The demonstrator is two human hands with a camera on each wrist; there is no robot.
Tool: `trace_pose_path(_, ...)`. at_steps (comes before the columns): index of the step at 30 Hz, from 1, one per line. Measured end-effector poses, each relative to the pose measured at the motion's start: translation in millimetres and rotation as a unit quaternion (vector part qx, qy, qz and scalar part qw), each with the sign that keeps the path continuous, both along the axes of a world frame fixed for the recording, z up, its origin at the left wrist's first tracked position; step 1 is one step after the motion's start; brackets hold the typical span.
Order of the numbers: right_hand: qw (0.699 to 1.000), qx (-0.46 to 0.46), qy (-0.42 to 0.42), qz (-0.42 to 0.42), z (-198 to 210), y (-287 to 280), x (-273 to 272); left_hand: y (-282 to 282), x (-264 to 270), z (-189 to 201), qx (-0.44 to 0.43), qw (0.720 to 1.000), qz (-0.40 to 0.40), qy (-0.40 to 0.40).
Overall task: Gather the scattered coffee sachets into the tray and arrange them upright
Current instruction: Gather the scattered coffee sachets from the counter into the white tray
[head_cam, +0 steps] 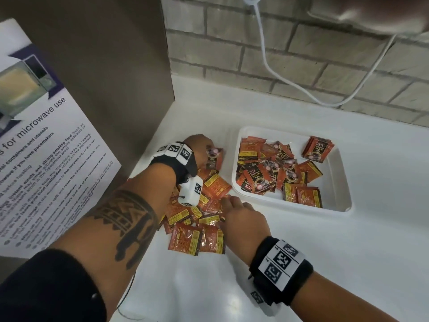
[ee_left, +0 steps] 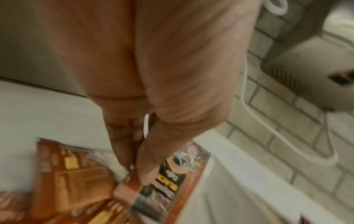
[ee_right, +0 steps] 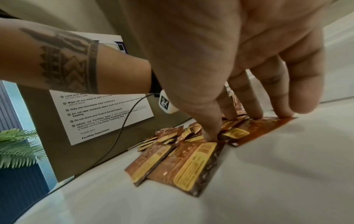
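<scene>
- The left hand [head_cam: 201, 148] pinches one sachet [head_cam: 214, 159] at the far side of the pile [head_cam: 197, 214].
- The right hand [head_cam: 243, 219] presses flat fingers on the pile, left of the tray [head_cam: 341, 182].
- Gathering goes on; next, lift it into the tray.

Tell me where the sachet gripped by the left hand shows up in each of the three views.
Head: sachet at the pile's far end, just left of the tray, pinched by the left hand.
Left wrist: lower centre, black printed face up, under the thumb.
Right wrist: cannot tell; the right hand blocks that end of the pile.
Shared landmark: the loose sachet pile.
</scene>
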State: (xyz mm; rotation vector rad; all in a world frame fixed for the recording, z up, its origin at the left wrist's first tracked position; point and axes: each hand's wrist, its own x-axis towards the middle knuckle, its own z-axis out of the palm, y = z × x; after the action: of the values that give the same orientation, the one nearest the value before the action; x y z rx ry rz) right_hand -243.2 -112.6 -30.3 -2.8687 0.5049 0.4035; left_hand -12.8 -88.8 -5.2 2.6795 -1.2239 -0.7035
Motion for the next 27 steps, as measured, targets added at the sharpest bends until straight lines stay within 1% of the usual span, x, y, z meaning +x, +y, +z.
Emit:
trace_pose_path(2, 1.0, 0.001, -0.001, 0.003, -2, 2, 2, 9, 8, 11, -0.024, 0.999, 0.028, -0.001)
trace_pose_path(4, 1.0, 0.007, 0.004, 0.001, -2, 2, 5, 18, 19, 16, -0.043, 0.996, 0.073, 0.026)
trace_pose_path(5, 1.0, 0.011, 0.008, 0.0, -1, 3, 6, 22, 23, 17, -0.039, 0.995, 0.084, 0.044)
trace_pose_path(7, 1.0, 0.017, 0.011, 0.002, 4, 6, 10, 29, 24, 15, 0.002, 0.995, 0.077, 0.059)
trace_pose_path(9, 1.0, 0.017, 0.01, 0.004, 11, 7, 13, 29, 18, 7, 0.045, 0.996, 0.043, 0.062)
trace_pose_path(11, 1.0, 0.013, 0.007, 0.014, 17, 11, 20, 30, 12, -2, 0.064, 0.995, 0.028, 0.075)
trace_pose_path(14, 0.999, 0.02, 0.028, 0.002, 14, 16, 33, 29, 5, -10, 0.075, 0.996, 0.008, 0.049)
trace_pose_path(17, 0.997, 0.04, 0.057, -0.023, 8, 21, 40, 29, 3, -13, 0.067, 0.997, -0.005, 0.04)
trace_pose_path(20, 0.998, 0.057, 0.041, -0.002, 2, 21, 38, 30, -1, -10, 0.041, 0.999, -0.013, 0.03)
trace_pose_path(23, 0.998, 0.058, 0.029, -0.009, 4, 20, 36, 32, 3, -4, 0.001, 0.999, 0.012, 0.03)
trace_pose_path(26, 0.998, 0.051, 0.034, -0.015, 6, 21, 38, 39, 13, -2, 0.006, 0.999, 0.031, 0.035)
trace_pose_path(27, 0.998, 0.051, 0.036, -0.014, 7, 21, 39, 41, 15, -4, 0.006, 0.998, 0.032, 0.057)
